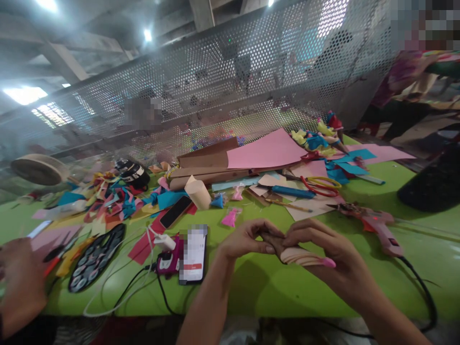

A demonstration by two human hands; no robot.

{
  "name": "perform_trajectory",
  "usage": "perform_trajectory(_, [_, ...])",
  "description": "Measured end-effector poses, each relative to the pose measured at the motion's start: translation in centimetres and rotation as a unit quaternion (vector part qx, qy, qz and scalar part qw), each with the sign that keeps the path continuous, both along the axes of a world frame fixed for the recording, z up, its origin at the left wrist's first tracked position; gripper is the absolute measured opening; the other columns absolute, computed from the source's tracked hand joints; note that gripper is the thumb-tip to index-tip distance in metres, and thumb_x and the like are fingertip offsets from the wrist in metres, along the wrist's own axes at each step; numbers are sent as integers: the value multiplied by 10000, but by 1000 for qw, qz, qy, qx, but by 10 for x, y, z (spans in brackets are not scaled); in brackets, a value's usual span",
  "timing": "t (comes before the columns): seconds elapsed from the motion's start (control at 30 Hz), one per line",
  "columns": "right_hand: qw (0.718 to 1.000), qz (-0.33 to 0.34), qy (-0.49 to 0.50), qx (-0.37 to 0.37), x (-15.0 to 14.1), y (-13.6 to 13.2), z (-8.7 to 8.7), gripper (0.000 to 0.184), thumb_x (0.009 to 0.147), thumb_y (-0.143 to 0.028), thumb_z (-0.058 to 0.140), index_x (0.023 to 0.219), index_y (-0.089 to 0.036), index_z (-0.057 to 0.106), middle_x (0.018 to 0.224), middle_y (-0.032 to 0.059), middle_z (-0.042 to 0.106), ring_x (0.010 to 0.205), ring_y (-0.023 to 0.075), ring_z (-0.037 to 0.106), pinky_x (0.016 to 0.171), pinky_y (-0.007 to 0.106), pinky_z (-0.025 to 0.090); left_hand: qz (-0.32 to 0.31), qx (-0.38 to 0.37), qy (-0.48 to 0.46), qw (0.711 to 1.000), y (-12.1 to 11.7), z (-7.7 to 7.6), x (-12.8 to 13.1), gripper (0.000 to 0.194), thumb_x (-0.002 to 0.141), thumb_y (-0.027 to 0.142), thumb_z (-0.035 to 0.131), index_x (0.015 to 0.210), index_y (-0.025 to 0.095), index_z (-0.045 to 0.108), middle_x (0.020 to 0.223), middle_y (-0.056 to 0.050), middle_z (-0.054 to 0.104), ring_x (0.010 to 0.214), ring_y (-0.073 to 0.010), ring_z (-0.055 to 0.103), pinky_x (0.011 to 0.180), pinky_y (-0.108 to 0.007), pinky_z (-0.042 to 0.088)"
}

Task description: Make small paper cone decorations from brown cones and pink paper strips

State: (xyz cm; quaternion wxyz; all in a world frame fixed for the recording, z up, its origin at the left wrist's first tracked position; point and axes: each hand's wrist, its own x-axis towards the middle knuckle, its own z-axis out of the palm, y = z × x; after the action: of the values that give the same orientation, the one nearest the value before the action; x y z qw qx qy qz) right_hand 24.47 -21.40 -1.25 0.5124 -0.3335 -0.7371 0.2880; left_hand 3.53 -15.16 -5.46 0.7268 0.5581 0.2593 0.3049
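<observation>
My left hand (249, 237) and my right hand (323, 242) meet above the green table, both closed around one small paper craft piece (300, 257). Its left end is brown, its middle shows cream layers, and a pink tip pokes out at the right. Its exact kind I cannot make out. My left thumb and fingers pinch the brown end, while my right fingers curl over the layered part. Just beyond my left hand lie small bags with bright pink pieces (231, 218) and blue pieces (218, 200). A pink glue gun (381, 225) rests to the right of my right hand.
A phone (196, 254) lies beside a magenta power socket (168, 261) with cables. Behind are paper sheets (266, 151), a cream roll (198, 192), a blue cutter (293, 191), and red-handled scissors (316, 187). Another person's hand (21, 273) is at far left, near a black palette (97, 256).
</observation>
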Motion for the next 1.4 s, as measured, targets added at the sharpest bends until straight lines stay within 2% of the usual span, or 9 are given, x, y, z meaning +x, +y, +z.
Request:
perform_trajectory(0.2, [1000,1,-2,0,-2,0,1,213,971,-414,607,879,-250,707,852,52,688,793,211,665,668,285,512,-11,-13,-6,1000,0,-2,0,519,562,413,949,943,135,734,789,-30,700,736,-128,652,724,-229,518])
perform_trajectory(0.37, [1000,28,-15,3,1,1,2,311,987,-524,543,989,-263,712,894,59,687,817,215,658,692,295,515,-11,-11,4,1000,1,-1,1,516,559,425,947,922,134,725,777,-22,696,729,-134,654,740,-250,528])
perform_trajectory(0.47, [999,43,-19,11,2,3,3,305,984,-523,549,1062,-275,708,951,68,694,872,229,663,727,310,524,-5,-16,25,1000,0,0,1,522,535,430,954,894,133,720,772,-18,694,741,-144,654,765,-267,523])
perform_trajectory(0.67, [997,67,12,19,0,7,0,291,978,-534,557,1077,-291,683,823,34,710,775,214,631,676,312,497,-1,-24,37,999,0,1,2,547,506,457,957,884,138,724,781,-25,701,737,-148,653,751,-268,524])
perform_trajectory(0.77, [997,74,28,8,-1,8,-4,259,979,-490,584,1139,-308,674,840,29,714,813,214,640,692,303,511,-5,-24,29,999,0,1,3,550,499,451,962,882,142,718,761,-16,686,718,-137,641,732,-253,521])
perform_trajectory(0.87, [998,53,29,19,-1,7,-8,301,979,-496,580,1201,-310,661,918,46,728,881,227,661,756,319,524,-1,-18,12,1000,0,0,3,542,519,442,958,898,141,715,796,-28,694,736,-139,645,744,-256,526])
perform_trajectory(1.0, [999,-22,21,21,2,4,-13,488,933,-596,592,1305,-281,617,1031,81,712,937,250,672,826,349,524,-3,4,2,1000,1,1,2,521,536,426,955,908,147,721,831,-33,701,738,-129,638,743,-252,528])
perform_trajectory(1.2, [998,-49,26,10,1,1,-18,459,931,-526,645,1323,-292,596,856,26,682,805,218,666,787,338,525,5,18,27,999,1,5,1,546,522,457,953,906,136,735,815,-46,701,751,-150,648,723,-257,531])
perform_trajectory(1.4, [997,-52,48,-5,-2,0,-19,447,921,-473,686,1320,-292,593,821,8,688,756,203,684,757,319,541,1,11,36,999,0,4,0,557,536,459,947,937,132,742,831,-57,717,771,-166,662,757,-281,537])
